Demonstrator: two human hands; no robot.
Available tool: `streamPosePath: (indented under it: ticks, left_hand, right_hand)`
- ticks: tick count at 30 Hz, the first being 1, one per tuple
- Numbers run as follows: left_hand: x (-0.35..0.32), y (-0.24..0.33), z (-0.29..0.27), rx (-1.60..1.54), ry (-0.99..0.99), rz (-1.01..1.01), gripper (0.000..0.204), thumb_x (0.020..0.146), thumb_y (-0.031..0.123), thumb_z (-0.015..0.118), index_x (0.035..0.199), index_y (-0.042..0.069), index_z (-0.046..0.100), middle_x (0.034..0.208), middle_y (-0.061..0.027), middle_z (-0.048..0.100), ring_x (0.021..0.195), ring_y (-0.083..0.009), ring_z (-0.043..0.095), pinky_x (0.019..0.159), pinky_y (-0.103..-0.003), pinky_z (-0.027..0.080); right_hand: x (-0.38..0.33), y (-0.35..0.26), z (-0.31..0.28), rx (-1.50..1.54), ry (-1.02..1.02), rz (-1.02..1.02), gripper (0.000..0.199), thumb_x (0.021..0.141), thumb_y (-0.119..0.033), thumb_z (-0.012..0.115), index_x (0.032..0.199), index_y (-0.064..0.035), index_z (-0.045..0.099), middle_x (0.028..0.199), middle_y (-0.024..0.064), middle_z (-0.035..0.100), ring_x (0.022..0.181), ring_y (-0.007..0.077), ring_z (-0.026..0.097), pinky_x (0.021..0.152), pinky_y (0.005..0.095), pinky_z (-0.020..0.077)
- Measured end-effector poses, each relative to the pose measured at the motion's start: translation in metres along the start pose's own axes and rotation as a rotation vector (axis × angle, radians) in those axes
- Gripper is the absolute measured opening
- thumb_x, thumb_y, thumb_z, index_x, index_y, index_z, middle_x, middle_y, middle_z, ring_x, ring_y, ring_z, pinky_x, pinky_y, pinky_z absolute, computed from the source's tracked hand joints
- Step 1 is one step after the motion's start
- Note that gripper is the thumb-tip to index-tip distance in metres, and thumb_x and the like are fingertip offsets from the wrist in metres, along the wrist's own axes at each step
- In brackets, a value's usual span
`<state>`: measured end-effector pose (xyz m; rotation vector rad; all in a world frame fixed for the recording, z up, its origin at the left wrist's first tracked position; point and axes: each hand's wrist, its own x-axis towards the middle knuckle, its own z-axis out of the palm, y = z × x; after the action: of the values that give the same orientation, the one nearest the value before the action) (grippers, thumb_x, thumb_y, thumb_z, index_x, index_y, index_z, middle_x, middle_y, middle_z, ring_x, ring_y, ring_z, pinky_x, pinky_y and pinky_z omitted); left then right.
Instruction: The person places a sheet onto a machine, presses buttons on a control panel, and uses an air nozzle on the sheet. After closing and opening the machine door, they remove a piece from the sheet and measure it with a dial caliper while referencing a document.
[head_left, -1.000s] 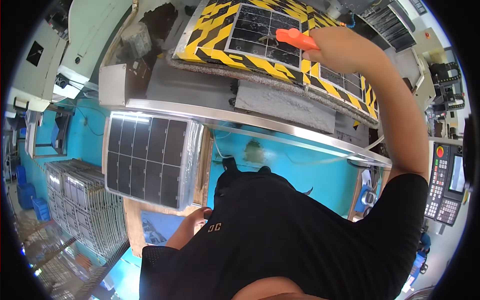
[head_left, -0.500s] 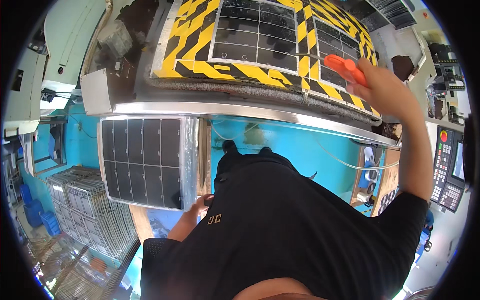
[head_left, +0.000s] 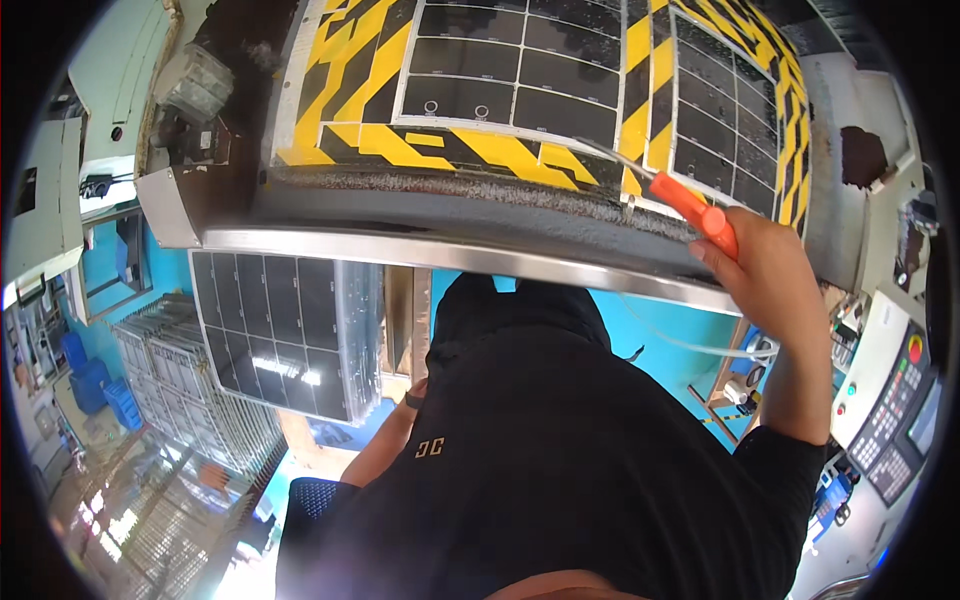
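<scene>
My right hand (head_left: pixel 765 260) is closed around an orange air blow gun (head_left: pixel 690 205). Its thin metal nozzle reaches left over the front edge of a black-and-yellow striped fixture bed (head_left: pixel 490 150). Dark rectangular panels (head_left: pixel 565 85), ruled into cells by pale lines, lie in the bed; wet-looking specks show on them. Two small rings sit on the left panel's near cells. At my left side, my left hand (head_left: pixel 418 390) hangs low beside a plastic-edged stack of dark panels (head_left: pixel 270 330). My shirt hides most of its fingers.
A shiny metal ledge (head_left: pixel 450 262) runs between my body and the bed. Many framed panels (head_left: pixel 190 370) stand racked at the lower left. A control panel with buttons (head_left: pixel 890 420) is at the right. A pale hose (head_left: pixel 690 345) curves below the ledge.
My right hand and the blow gun have come down nearer the bed's front edge. My view has shifted, so the bed looks larger and closer. My left hand stays low by the stack.
</scene>
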<state>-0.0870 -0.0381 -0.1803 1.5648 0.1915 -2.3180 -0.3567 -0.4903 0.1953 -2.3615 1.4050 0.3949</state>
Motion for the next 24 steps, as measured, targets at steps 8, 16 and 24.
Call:
streamPosePath:
  ticks: [8, 16, 24]
  left_hand:
    - [0.014, 0.042, 0.053, -0.059, 0.046, 0.004, 0.038, 0.092, 0.022, 0.071, 0.128, 0.013, 0.066, 0.115, -0.0015, 0.070, 0.101, -0.0187, 0.065, 0.083, -0.034, 0.052]
    - [0.016, 0.066, 0.058, -0.125, 0.061, -0.036, 0.037, 0.092, 0.024, 0.070, 0.128, 0.013, 0.066, 0.115, -0.0020, 0.070, 0.102, -0.0192, 0.065, 0.084, -0.034, 0.051]
    - [0.020, 0.078, 0.047, -0.164, 0.066, -0.083, 0.037, 0.093, 0.025, 0.069, 0.127, 0.013, 0.066, 0.116, -0.0026, 0.070, 0.103, -0.0196, 0.064, 0.085, -0.034, 0.051]
  right_hand:
    - [0.063, 0.025, 0.011, 0.033, -0.121, -0.187, 0.032, 0.087, -0.028, 0.073, 0.085, 0.0000, 0.058, 0.077, 0.0227, 0.064, 0.075, 0.0436, 0.063, 0.066, 0.0495, 0.0476]
    - [0.094, 0.023, 0.019, 0.069, -0.180, -0.155, 0.028, 0.084, -0.022, 0.077, 0.083, 0.0001, 0.059, 0.075, 0.0217, 0.062, 0.071, 0.0428, 0.062, 0.064, 0.0484, 0.0470]
    - [0.108, 0.019, 0.014, 0.172, -0.252, -0.093, 0.027, 0.080, -0.020, 0.080, 0.091, 0.0002, 0.066, 0.073, 0.0195, 0.061, 0.068, 0.0414, 0.061, 0.062, 0.0450, 0.0467]
